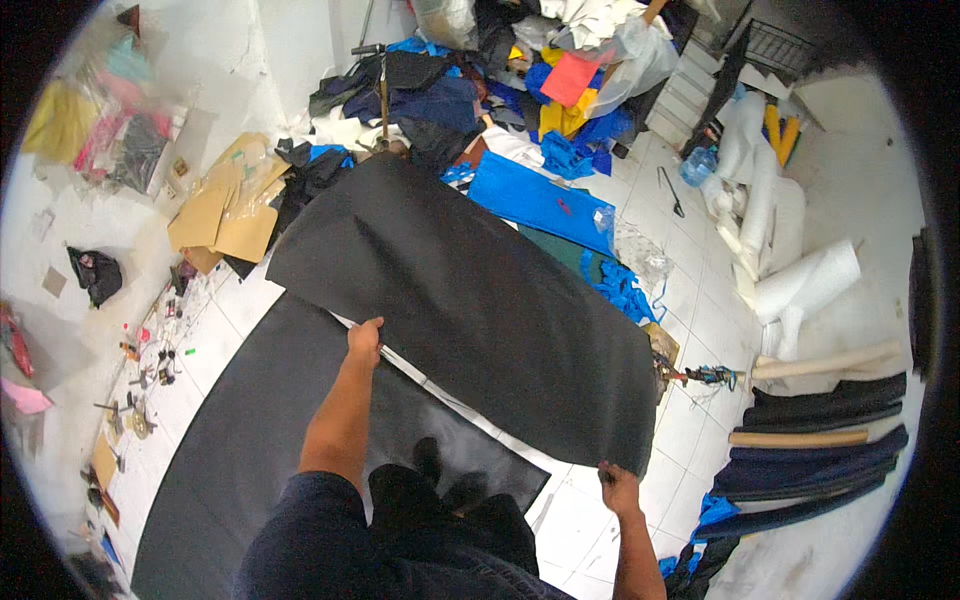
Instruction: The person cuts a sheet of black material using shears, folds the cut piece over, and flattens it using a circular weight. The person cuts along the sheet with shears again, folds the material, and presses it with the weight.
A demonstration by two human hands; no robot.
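Upper black sheet (pixel 460 290) spread across the middle of the tiled floor (pixel 580 510), toward the far edge of a lower black sheet (pixel 250 410), which it partly overlaps at the left. A bright strip shows between the two; whether bare tile or a pale backing cannot be told.

Near edge of the upper sheet gripped at two places. By the left hand (pixel 365 342), the edge is pinched, thumb uppermost, remaining fingers mostly hidden. By the right hand (pixel 619 490), the edge is grasped close to the near right corner, fingers curled tight. Hands set well apart, presumably so that the edge is drawn straight and sagging is limited; the grip near the corner probably checks folding there. Shallow ripples seen nonetheless.

Lower sheet laid flat, its near part stood over by the person, whose weight may help to pin it.

Surroundings: small tools and parts (pixel 140 422) strewn along the floor's left edge, brown sheets (pixel 225 205) stacked toward its far left corner, mixed cloth (pixel 420 105) heaped at the far edge. Dark rolls (pixel 825 405) and white rolls (pixel 810 280) ranged along the right edge, apparently to leave the middle for spreading.
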